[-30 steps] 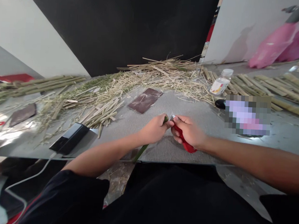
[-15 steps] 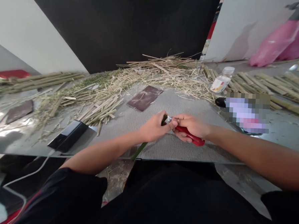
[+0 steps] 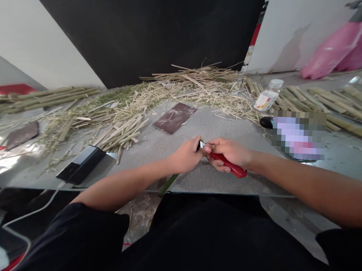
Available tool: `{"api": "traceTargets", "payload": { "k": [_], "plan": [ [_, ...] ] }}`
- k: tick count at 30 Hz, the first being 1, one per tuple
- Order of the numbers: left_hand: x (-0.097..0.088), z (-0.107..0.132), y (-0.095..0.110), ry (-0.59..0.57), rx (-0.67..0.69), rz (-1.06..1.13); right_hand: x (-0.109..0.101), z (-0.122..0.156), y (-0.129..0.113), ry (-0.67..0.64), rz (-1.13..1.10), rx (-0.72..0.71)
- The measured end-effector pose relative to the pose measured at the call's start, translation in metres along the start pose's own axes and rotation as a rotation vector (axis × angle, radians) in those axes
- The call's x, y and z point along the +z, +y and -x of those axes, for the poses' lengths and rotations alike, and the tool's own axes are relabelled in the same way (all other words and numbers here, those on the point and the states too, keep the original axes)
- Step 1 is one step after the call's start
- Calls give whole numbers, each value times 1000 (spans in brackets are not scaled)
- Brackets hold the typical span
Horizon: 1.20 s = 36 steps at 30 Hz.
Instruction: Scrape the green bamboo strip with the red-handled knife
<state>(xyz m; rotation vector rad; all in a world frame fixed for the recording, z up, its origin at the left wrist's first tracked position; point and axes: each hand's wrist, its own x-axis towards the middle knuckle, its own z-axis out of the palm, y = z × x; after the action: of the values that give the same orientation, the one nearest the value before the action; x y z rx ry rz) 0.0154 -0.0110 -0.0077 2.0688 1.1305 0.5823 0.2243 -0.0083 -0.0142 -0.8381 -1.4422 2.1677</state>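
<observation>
Head view: the left hand [image 3: 184, 156] is wrapping its fingers tight around a thin green stick [image 3: 168, 184], close to the stick's top end. The stick is poking out under the hand and pointing to 7 o'clock, past the edge of the table [image 3: 218, 125]. The right hand [image 3: 230, 152] is closing its fingers around a red knife [image 3: 232, 167]. The handle is pointing to 4 o'clock. The small shiny blade [image 3: 202, 144] is meeting the stick's tip right between the two hands, and the hands are touching there.

I think the blade is shaving the tip. To do this well, the blade should be pushing away from the left thumb, never at it. Small, light cuts are looking safer than one big one. The left hand should be gripping hard so the stick is not rolling.

The stick is looking long, straight, fresh and stiff. Most of it is hiding under the hand and arm.

A brown sheet [image 3: 175, 117] is lying at 11 o'clock from the hands. A pile [image 3: 183, 87] of dry cut bits is lying behind it at 12 o'clock. A bottle [image 3: 267, 97] is lying tipped at 2 o'clock. A black box [image 3: 81, 168] is sitting at 8 o'clock.
</observation>
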Motion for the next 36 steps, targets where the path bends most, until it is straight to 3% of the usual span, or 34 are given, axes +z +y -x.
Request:
{"api": "traceTargets", "payload": {
  "k": [7, 11, 18, 27, 30, 36],
  "plan": [
    [2, -6, -3, 53, -30, -15, 21, -7, 11, 286, 34, -167],
    [-2, -8, -5, 80, 8, -31, 16, -7, 7, 217, 5, -144],
    [-5, -2, -1, 11, 27, 9, 0, -1, 0, 22, 52, -52],
    [1, -2, -2, -2, 0, 0, 1, 1, -5, -3, 17, -3],
    [4, -1, -2, 27, -25, -24, 3, -1, -2, 29, 15, -4],
    [6, -4, -3, 110, -58, -27, 19, -7, 10, 266, -5, -143]
  ]
}}
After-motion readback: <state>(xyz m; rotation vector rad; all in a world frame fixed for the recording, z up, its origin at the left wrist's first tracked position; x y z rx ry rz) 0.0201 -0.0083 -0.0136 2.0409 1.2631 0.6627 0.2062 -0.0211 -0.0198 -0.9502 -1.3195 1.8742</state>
